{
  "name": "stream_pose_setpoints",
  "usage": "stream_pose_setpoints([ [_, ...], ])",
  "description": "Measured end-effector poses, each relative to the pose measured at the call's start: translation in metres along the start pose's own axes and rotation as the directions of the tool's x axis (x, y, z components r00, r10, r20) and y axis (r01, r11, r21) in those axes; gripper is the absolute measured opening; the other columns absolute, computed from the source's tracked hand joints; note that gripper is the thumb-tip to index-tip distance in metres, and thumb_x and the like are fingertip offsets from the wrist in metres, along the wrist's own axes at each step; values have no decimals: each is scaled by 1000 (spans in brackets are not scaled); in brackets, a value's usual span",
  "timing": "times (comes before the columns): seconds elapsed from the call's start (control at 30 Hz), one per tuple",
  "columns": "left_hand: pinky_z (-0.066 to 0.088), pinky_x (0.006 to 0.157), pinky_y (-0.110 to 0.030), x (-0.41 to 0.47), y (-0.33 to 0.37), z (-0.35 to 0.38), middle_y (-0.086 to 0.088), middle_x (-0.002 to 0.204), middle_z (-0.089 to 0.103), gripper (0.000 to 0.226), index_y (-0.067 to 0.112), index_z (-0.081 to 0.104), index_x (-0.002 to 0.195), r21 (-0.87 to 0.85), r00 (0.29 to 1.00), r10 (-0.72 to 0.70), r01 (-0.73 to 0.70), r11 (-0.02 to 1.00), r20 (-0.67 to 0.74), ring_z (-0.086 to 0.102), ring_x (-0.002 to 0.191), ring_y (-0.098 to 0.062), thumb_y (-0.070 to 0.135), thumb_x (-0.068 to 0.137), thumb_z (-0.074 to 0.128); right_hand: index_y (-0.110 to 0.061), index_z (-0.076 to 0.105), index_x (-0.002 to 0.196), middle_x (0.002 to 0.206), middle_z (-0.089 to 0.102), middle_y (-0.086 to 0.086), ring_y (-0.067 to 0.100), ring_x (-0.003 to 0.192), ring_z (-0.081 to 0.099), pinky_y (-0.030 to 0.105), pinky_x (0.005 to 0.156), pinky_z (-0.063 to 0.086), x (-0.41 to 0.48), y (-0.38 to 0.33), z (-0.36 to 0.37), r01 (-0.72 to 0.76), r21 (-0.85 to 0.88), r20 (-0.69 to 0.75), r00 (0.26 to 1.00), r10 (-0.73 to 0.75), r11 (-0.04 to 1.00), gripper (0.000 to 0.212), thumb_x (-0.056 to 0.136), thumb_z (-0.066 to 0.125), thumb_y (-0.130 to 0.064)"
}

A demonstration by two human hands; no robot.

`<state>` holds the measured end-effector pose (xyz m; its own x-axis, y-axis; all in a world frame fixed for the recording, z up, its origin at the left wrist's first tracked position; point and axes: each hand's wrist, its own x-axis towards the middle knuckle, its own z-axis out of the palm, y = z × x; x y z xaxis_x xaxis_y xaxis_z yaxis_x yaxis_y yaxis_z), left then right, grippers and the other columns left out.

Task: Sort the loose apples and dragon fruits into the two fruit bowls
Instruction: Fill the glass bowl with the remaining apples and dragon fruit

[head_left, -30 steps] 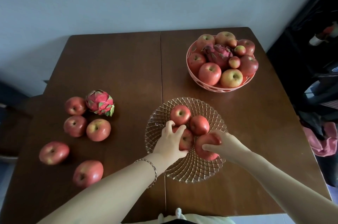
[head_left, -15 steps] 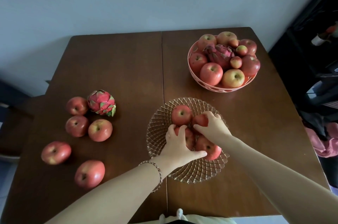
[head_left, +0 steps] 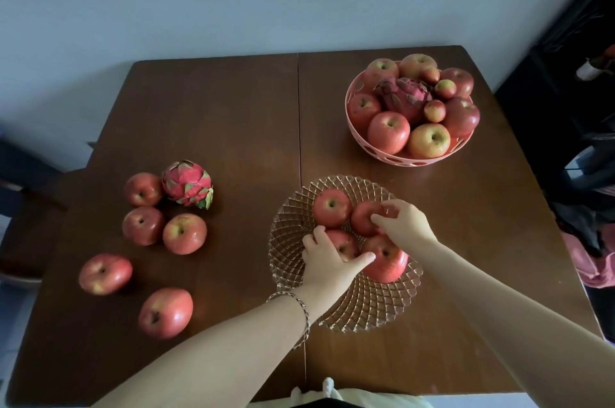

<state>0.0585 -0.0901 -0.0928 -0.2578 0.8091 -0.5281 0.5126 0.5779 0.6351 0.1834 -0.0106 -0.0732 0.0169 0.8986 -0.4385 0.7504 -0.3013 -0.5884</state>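
I see both hands working inside the glass bowl (head_left: 346, 304), which sits just right of the seam in the brown table (head_left: 216, 114). My left hand (head_left: 327, 262) lies palm-down with fingers spread over the apple at the bowl's 9 o'clock (head_left: 347, 242), the thumb stretched out to touch the big apple at 4 o'clock (head_left: 387, 261); a thin bracelet (head_left: 301, 311) circles that wrist. My right hand (head_left: 404, 222) has its fingertips curled around the apple at 2 o'clock (head_left: 364, 216) — a light pinch from above, though I cannot tell whether the fruit is lifted off the glass. A fourth apple (head_left: 331, 207) rests untouched at the bowl's 12 o'clock, touching its neighbour. Out toward 1 o'clock on the table stands the pink bowl (head_left: 409, 159), heaped with apples and one dragon fruit (head_left: 404, 98) in its middle. On the left half of the table, around 9 o'clock from the glass bowl, five loose apples (head_left: 184, 232) lie scattered, three of them bunched just beside a loose dragon fruit (head_left: 188, 183) — the other two sit nearer me, apart from the cluster.
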Motion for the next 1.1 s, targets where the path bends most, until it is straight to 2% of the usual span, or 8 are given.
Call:
stream_pose_setpoints([
  [0.23,43,100,-31,5,-10,-12,-6,134,31,81,16,28,136,-45,998,52,-50,998,33,48,115,-21,31,72,75,-14,33,139,133,45,15,31,118,50,38,94,45,-14,6,4,-65,-155,145,985,88,986,75,78,66,-44],
  [0.37,41,95,-25,7,-13,-20,-6,132,35,78,15,33,131,-130,995,73,-63,990,72,47,101,-13,17,69,79,-13,28,136,126,41,14,30,114,50,40,89,52,-29,10,0,-55,-343,278,948,157,938,88,66,74,-39],
  [0.5,41,95,-25,6,-13,-21,-6,130,37,75,14,37,127,-151,994,90,-80,985,65,47,100,-12,18,67,82,-19,51,117,107,49,5,22,93,59,36,71,58,-39,16,2,-43,-269,183,979,95,962,69,56,75,-36],
  [0.67,42,96,-27,5,-16,-21,-6,129,40,73,15,37,125,-90,991,119,-114,989,53,47,103,-14,24,68,82,-15,45,125,121,49,6,24,115,49,35,85,52,-52,19,11,-65,-305,68,994,90,950,74,63,71,-47],
  [0.83,43,102,-36,-1,-18,-39,-9,136,37,68,8,34,132,238,985,127,-153,959,118,46,123,-25,34,80,69,-9,34,133,136,39,10,29,129,32,36,99,40,-57,3,11,13,-504,92,995,39,863,77,75,62,-53],
  [0.93,46,97,-35,-18,-33,-71,-8,136,38,54,10,37,133,581,969,238,-228,782,61,47,121,-23,34,89,57,-12,33,136,139,34,10,29,131,27,38,105,33,-65,-14,13,186,-525,86,982,-166,831,69,82,56,-47],
  [1.0,45,93,-36,-27,-54,-98,-7,128,44,45,13,43,126,755,969,242,-117,645,-57,49,116,-24,38,90,53,-14,39,135,140,36,10,29,133,24,40,107,30,-71,-29,19,305,-488,137,952,-273,818,56,85,52,-38],
  [1.1,40,97,-41,-32,-95,-134,-8,132,40,55,15,41,130,794,973,-81,225,565,-218,42,122,-27,47,87,52,-16,46,129,136,43,9,28,130,27,39,106,31,-77,-46,34,406,-426,258,911,-322,808,45,87,50,-33],
])
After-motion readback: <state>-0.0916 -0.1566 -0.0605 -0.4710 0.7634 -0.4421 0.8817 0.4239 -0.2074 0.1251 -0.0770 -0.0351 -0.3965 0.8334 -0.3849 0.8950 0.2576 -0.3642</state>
